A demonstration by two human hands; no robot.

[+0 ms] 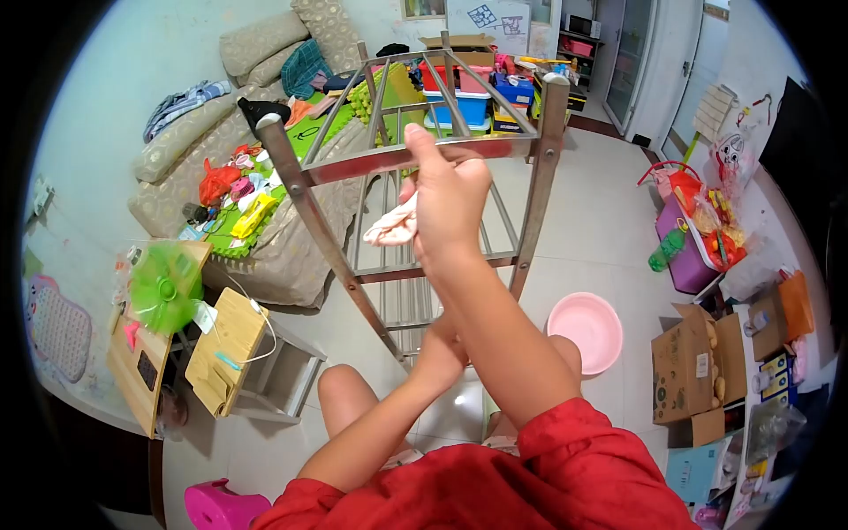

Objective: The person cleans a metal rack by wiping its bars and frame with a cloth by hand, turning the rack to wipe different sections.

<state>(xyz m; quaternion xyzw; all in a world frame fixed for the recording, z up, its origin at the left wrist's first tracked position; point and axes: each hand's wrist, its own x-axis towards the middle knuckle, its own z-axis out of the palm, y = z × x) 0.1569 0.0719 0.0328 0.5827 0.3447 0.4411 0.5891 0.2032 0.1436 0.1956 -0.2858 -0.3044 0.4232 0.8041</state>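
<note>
- Right now my right hand grasps a pale cloth, its crumpled end poking out on the left side of my fist.
- My thumb lies up against the upper crossbar of the metal rack, and the cloth hangs just below that bar.
- The rack is straight in front of me, between my knees and the far boxes; its two nearest posts end in white caps.
- My left hand is lower down, near the bottom of the rack and partly behind my right forearm; I cannot tell whether its fingers are closed on anything.
- A pink basin sits on the floor to the right of the rack, just beside my knee.
- On my left a sofa carries a red bag, a yellow packet and scattered clothes.
- Nearer to me on that side, a wooden bench has a green fan by it.
- Over to my right, a green bottle is beside a purple bin, with an opened carton nearer me.
</note>
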